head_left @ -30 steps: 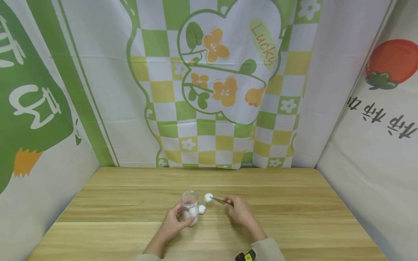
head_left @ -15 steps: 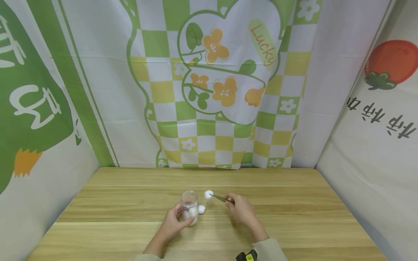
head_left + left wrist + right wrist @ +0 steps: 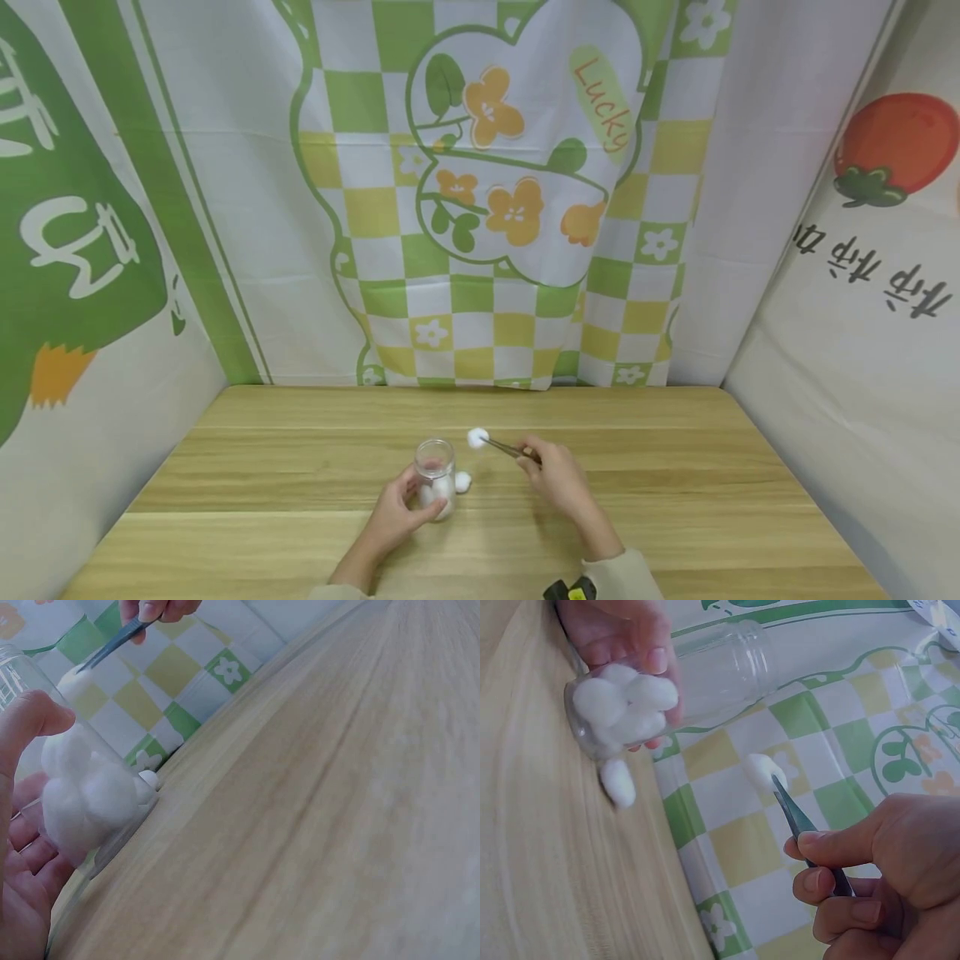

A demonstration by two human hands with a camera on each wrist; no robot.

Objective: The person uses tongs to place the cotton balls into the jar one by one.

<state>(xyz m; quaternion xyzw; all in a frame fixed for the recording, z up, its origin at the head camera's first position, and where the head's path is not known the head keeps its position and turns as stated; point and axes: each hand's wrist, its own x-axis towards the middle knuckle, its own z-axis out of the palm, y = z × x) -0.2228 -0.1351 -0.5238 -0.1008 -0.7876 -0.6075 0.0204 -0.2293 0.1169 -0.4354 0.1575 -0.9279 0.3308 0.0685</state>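
My left hand (image 3: 397, 508) grips a clear, lidless jar (image 3: 436, 458) that stands upright on the wooden table. Several white cotton balls (image 3: 622, 705) fill the lower part of the jar. Between thumb and fingers, my right hand (image 3: 558, 479) pinches a pair of tweezers (image 3: 799, 821). Their tips hold a single cotton ball (image 3: 765, 772) in the air, to the right of the jar's mouth and apart from it. Another loose cotton ball (image 3: 462, 482) lies on the table against the right side of the jar's base.
The wooden table (image 3: 300, 450) reaches back to a checked green, yellow and white curtain (image 3: 480, 333). Printed cloths hang along the left and right sides. A black and yellow device (image 3: 570, 590) sits by the right sleeve.
My right hand has lifted the tweezers and their cotton ball a little, up and away from the table. The left hand and the jar have stayed in place.
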